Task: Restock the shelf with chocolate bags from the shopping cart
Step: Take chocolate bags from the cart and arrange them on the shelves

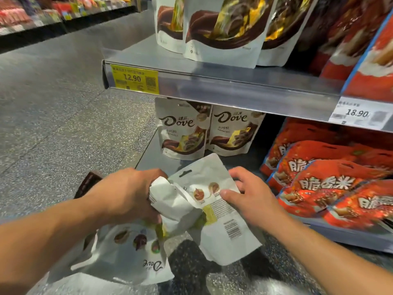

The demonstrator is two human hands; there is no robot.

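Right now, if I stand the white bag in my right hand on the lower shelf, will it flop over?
Probably floppy: the white bag creases beside the right hand. It may stand, as the Dove bags behind do.

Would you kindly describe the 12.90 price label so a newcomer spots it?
Find the upper shelf holding white Dove bags. The price label sits at the left end of its front rail. It alone is yellow; the other label is white.
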